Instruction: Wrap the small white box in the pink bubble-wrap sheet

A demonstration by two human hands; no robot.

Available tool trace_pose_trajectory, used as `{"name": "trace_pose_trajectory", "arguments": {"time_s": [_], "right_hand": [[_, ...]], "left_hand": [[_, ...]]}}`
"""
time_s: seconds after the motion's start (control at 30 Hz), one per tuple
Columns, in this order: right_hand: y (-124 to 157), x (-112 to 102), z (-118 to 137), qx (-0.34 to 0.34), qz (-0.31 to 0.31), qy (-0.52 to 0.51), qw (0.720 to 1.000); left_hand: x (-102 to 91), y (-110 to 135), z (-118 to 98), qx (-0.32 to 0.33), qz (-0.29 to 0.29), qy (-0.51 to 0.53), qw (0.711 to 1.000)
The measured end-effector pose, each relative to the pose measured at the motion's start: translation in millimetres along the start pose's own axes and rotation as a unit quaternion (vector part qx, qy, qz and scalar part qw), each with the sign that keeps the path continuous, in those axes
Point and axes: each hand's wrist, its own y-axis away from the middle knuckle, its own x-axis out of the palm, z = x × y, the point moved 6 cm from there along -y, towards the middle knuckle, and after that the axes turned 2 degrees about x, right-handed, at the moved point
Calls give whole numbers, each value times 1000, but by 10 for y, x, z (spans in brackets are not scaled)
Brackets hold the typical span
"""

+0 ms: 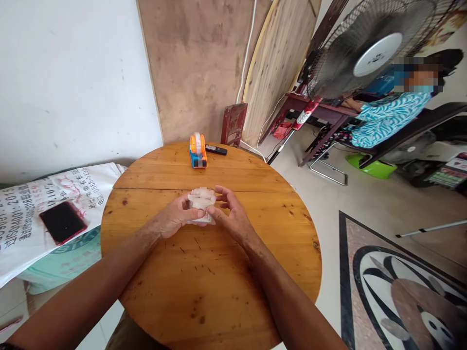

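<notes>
Over the middle of the round wooden table [164, 265] is a small package wrapped in white, partly see-through plastic [201, 200]. My left hand [175, 214] is closed on its left side, with the thumb lying across the front. On the opposite side, my right hand [233, 214] has its thumb against the package's front and its curled fingers at the right edge. What is inside the wrapping cannot be made out. Beyond my hands, an orange and blue tape dispenser [198, 151] with a roll of clear tape stands near the far edge.
Beside the dispenser lies a black remote-like object [216, 149]. A phone with a red edge [62, 222] rests on a printed white sack [22, 209] at left. A standing fan [372, 53] is at right, in front of a seated person [392, 116] at a dark table.
</notes>
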Motion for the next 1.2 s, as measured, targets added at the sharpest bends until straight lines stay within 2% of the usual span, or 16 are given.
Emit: {"name": "trace_pose_trajectory", "arguments": {"time_s": [0.07, 0.17, 0.47, 0.7, 0.9, 1.03, 1.2], "right_hand": [[-12, -49, 24, -28, -14, 31, 999], [-33, -69, 41, -52, 1, 46, 998], [-14, -45, 130, -69, 71, 1, 995], [22, 5, 167, -90, 121, 0, 989], [79, 48, 193, -127, 69, 28, 989], [68, -90, 221, -123, 7, 11, 992], [1, -230, 232, -110, 4, 34, 993]], "left_hand": [[-14, -8, 26, -11, 9, -5, 1000], [-16, -13, 43, -12, 21, -10, 1000], [67, 8, 11, 15, 77, -6, 997], [104, 33, -42, 6, 68, 17, 998], [56, 26, -17, -6, 30, 28, 999], [54, 29, -8, -10, 32, 42, 999], [67, 33, -20, -10, 42, 30, 999]]}}
